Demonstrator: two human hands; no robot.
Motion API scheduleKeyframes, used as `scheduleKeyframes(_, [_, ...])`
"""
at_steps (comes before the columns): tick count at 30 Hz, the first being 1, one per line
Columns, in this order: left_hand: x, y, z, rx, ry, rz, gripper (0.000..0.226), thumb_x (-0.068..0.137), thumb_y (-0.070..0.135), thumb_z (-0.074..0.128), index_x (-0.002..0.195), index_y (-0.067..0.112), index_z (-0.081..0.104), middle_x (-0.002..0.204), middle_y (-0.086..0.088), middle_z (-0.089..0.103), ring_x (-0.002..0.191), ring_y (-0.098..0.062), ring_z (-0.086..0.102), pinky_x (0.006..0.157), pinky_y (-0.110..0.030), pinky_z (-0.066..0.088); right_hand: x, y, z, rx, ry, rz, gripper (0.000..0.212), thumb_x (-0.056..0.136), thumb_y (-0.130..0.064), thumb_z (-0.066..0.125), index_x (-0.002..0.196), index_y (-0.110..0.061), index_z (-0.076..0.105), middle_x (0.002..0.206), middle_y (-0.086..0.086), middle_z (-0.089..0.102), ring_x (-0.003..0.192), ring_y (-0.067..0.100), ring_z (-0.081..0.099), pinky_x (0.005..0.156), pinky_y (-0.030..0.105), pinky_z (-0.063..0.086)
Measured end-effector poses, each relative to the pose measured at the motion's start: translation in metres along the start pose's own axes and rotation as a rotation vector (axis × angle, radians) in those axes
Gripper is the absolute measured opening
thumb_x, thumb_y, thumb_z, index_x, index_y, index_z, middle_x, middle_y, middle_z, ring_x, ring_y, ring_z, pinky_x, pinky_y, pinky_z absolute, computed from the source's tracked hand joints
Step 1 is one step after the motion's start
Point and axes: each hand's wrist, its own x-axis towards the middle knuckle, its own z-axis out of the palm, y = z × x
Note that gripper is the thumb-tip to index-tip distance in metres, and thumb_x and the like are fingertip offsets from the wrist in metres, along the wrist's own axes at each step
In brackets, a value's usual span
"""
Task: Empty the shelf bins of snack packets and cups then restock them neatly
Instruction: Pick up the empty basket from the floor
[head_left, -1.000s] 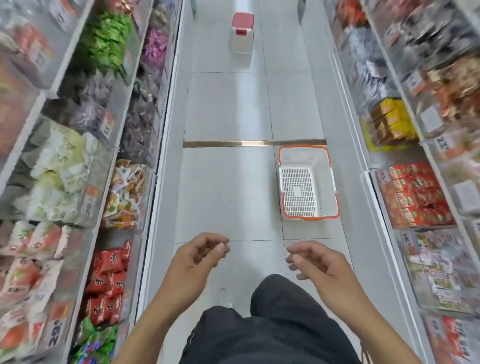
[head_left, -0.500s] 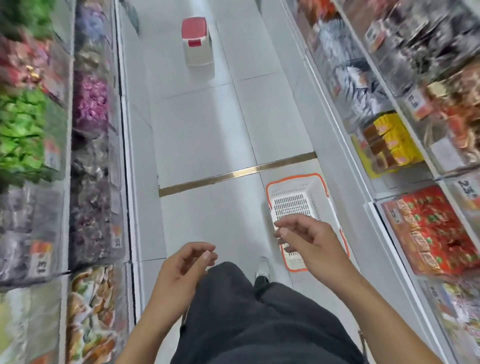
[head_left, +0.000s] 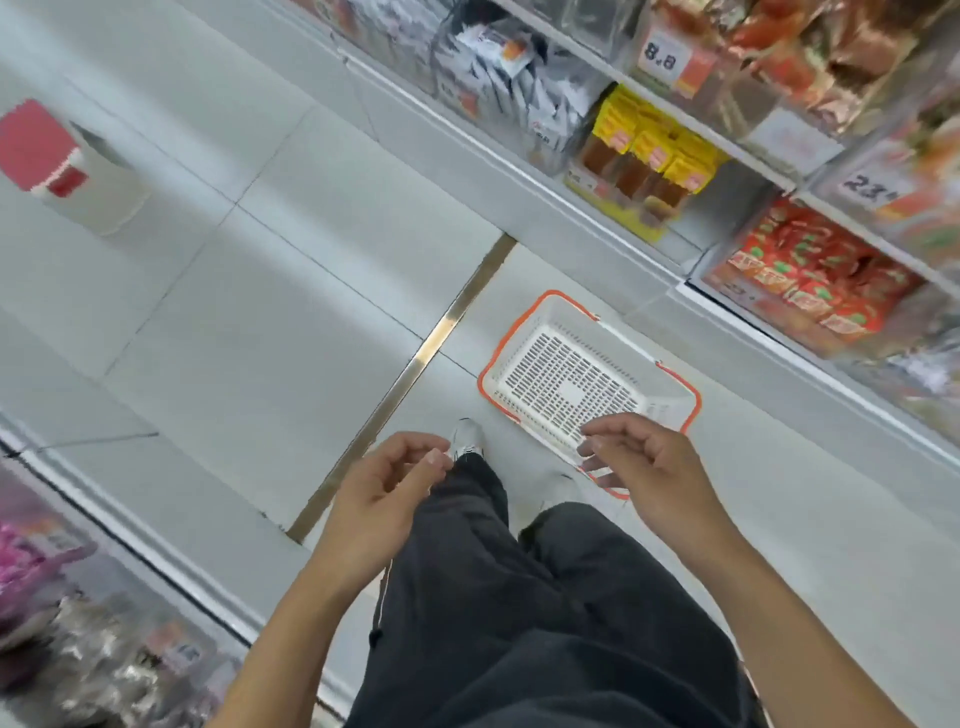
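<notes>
An empty white basket (head_left: 545, 332) with an orange rim stands on the aisle floor beside the right shelving. My left hand (head_left: 379, 493) hangs over my dark trousers, fingers loosely curled, holding nothing. My right hand (head_left: 649, 467) hovers over the basket's near corner, also loosely curled and empty. On the right shelves sit bins of red snack packets (head_left: 810, 275), yellow packets (head_left: 649, 150) and silver-white sachets (head_left: 504, 78). Neither hand touches a shelf or a packet.
A white stool with a red top (head_left: 57, 161) stands far up the aisle at the left. Left shelf bins with pink and silvery packets (head_left: 93, 654) fill the lower left. A metal floor strip (head_left: 415, 364) crosses the tiles. My shoes (head_left: 467, 436) are next to the basket.
The view has swung right and tilted toward the right shelves. The basket now lies closer, just under my right hand. Both hands stay loosely curled and empty.
</notes>
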Motion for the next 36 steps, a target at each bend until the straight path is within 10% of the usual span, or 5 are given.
scheduleKeyframes(12, [0.159,0.010,0.124,0.476,-0.443,0.004,0.015,0.099,0.023,0.056,0.103,0.025,0.071,0.095,0.009,0.074,0.090,-0.007,0.070,0.081,-0.024,0.053,0.042,0.152,-0.037,0.385,0.491,0.334,0.015,0.094,-0.007,0.061,0.095,-0.017,0.071,0.089,0.002,0.073,0.077,0.016,0.069,0.065,0.022,0.055])
scheduleKeyframes(18, [0.370,-0.145,0.181,0.789,-0.254,-0.014,0.036,0.094,0.026,0.065,0.128,0.019,0.058,0.126,-0.005,0.064,0.099,-0.017,0.062,0.071,-0.021,0.048,0.207,0.346,-0.042,0.240,0.648,0.624,0.045,0.086,-0.028,0.073,0.126,-0.014,0.057,0.119,0.002,0.062,0.104,0.022,0.061,0.091,0.039,0.053])
scheduleKeyframes(23, [0.522,-0.280,0.189,1.007,-0.060,0.020,0.086,0.086,0.045,0.070,0.154,0.018,0.025,0.152,-0.008,0.041,0.136,-0.030,0.045,0.108,-0.047,0.042,0.315,0.489,-0.052,-0.045,0.803,0.734,0.076,0.082,-0.039,0.076,0.138,-0.004,0.040,0.141,0.016,0.046,0.129,0.038,0.047,0.103,0.051,0.045])
scheduleKeyframes(30, [0.559,-0.348,0.182,0.983,0.024,0.162,0.022,0.093,0.032,0.057,0.107,0.015,0.057,0.095,-0.002,0.064,0.083,-0.025,0.059,0.075,-0.036,0.050,0.332,0.564,-0.058,-0.058,0.880,0.560,0.013,0.097,-0.018,0.052,0.102,-0.009,0.043,0.079,0.001,0.049,0.070,0.023,0.049,0.063,0.031,0.041])
scheduleKeyframes(36, [0.504,-0.267,0.148,1.017,0.077,0.140,0.021,0.089,0.023,0.060,0.099,0.004,0.065,0.090,-0.012,0.067,0.082,-0.033,0.058,0.071,-0.035,0.044,0.291,0.482,-0.076,-0.166,0.870,0.450,0.033,0.094,-0.014,0.058,0.071,-0.013,0.035,0.063,-0.001,0.035,0.061,0.022,0.035,0.052,0.031,0.031])
